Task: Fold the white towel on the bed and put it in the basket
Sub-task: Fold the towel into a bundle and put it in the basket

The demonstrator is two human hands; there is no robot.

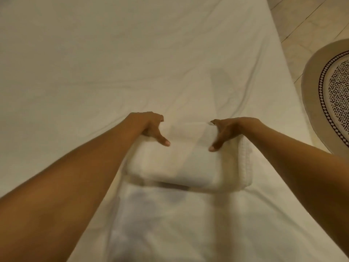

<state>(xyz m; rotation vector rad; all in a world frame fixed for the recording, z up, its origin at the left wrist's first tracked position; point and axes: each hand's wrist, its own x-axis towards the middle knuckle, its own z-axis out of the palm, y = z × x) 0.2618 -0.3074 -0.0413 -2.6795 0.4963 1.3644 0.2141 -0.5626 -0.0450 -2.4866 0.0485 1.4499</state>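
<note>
White towel [179, 159] lies on the bed [94, 63], just below frame centre. Its far portion is doubled or rolled into a thick bundle; a flat single layer runs from under the bundle toward 6 o'clock. Terry edges show at the bundle's 3 o'clock end, slightly overhanging.

Left hand [151, 127] clamps the bundle's 10 o'clock corner: thumb on top pointing toward 4 o'clock, fingers curled over the far edge and out of sight. Right hand [225, 132] mirrors it at the 2 o'clock corner, thumb pointing toward 8 o'clock, fingers wrapped behind the cloth. Both forearms are extended and nearly straight, converging from the lower corners of the frame; wrists are level, and the hands are well apart, one at each end of the bundle.

Judgement: the step in hand is another fold of the bundle over the flat layer. To do it well, both ends should move together so the fold line stays square. The 3 o'clock edges probably need aligning before pressing flat. Thumbs should hold the layers tight so nothing slips out. The image is somewhat blurred, so exact layer count cannot be told.

A patterned round rug [334, 95] lies on the floor at 3 o'clock. Basket is not in view.
</note>
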